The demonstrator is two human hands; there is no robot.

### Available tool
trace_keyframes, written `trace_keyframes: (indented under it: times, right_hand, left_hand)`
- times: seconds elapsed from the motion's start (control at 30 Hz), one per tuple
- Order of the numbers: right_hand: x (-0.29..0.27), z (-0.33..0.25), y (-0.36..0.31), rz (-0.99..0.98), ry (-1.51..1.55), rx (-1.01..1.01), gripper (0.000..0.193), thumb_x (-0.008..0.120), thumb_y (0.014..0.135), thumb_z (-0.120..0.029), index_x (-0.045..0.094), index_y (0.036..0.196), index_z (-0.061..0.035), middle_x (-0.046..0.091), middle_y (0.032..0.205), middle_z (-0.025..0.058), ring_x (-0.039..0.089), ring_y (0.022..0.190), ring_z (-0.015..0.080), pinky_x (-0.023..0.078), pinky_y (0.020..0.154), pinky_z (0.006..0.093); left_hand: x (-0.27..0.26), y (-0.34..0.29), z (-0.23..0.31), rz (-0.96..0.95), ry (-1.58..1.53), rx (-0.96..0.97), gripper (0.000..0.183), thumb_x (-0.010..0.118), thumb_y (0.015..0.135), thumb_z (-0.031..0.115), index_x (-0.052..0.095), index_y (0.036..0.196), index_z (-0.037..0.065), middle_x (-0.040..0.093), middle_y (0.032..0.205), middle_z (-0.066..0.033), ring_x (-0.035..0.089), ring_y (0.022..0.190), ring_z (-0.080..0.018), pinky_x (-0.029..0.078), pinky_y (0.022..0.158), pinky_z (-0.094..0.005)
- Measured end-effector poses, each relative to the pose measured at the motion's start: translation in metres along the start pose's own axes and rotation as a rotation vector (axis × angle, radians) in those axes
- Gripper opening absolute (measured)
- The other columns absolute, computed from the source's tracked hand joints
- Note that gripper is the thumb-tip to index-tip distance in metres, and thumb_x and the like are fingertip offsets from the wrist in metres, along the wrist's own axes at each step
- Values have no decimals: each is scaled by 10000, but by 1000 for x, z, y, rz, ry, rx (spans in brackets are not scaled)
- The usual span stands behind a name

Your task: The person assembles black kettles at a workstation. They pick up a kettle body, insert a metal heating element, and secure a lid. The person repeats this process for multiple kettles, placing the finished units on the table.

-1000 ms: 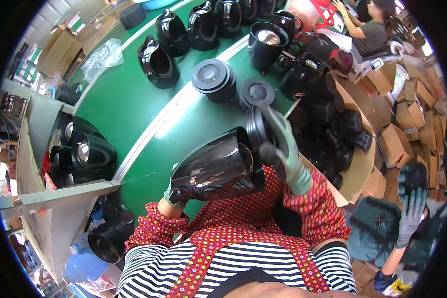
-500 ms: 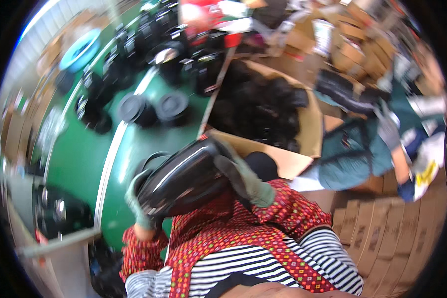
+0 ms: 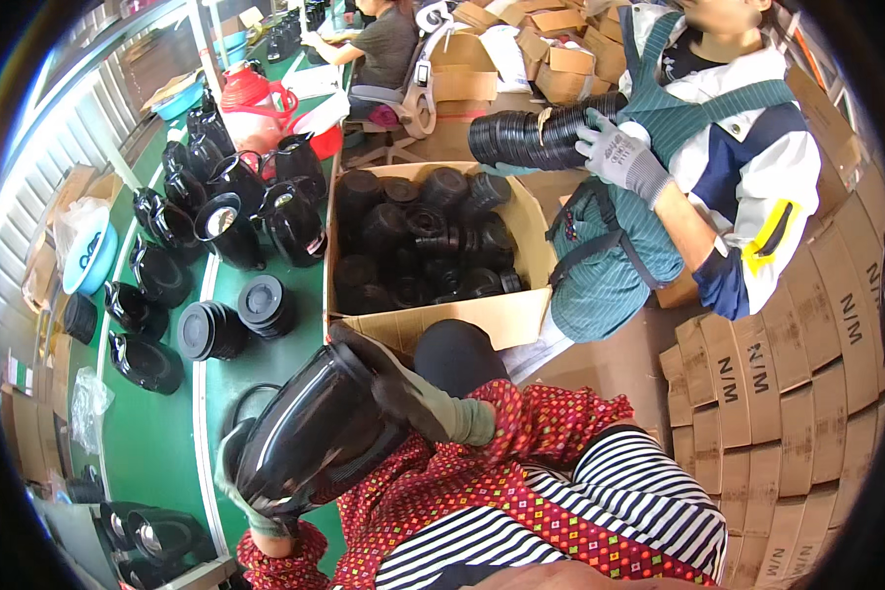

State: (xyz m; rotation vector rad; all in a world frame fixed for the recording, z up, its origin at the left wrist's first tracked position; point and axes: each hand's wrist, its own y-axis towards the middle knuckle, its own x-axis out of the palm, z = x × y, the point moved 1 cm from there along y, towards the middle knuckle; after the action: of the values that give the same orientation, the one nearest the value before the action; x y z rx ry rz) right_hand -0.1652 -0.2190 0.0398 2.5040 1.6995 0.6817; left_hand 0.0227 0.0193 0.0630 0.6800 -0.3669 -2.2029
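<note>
A glossy black jug lies tilted across my lap, its handle loop toward the table. My left hand, in a pale green glove with dark palm, is closed around its lower left end. The fingers of my right hand, gloved alike, wrap over its upper right end. Just beyond the jug, two stacks of round black discs, a left stack and a right stack, stand on the green table. Several similar black jugs are grouped farther along it.
An open cardboard box of black round parts stands right of the table. Beyond it a co-worker's gloved hand grips a long stack of black rings. Flat cartons are piled at right. A blue basin sits at left.
The view has swung up and steadied, bringing the co-worker and far table into sight. The jug stays in both my hands, now lower and farther left in the picture.
</note>
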Motion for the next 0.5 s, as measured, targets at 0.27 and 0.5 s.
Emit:
trace_keyframes:
  times: [0.27,0.5]
  right_hand:
    - [7,-35,-15,29,-732,-374,817,674,1025,-311,271,1649,28,201,1752,196,329,1569,304,309,1276,429]
    - [13,-32,-15,162,544,666,717,552,1064,-522,429,1587,-47,508,1586,140,531,1420,261,415,1200,426]
  left_hand:
    - [-6,9,37,-65,-34,-15,652,932,760,266,663,1238,-88,697,1265,-245,735,1033,-293,614,877,-382]
    - [-8,16,56,-102,237,402,558,862,831,77,644,1319,-84,680,1313,-264,741,1049,-312,612,925,-399]
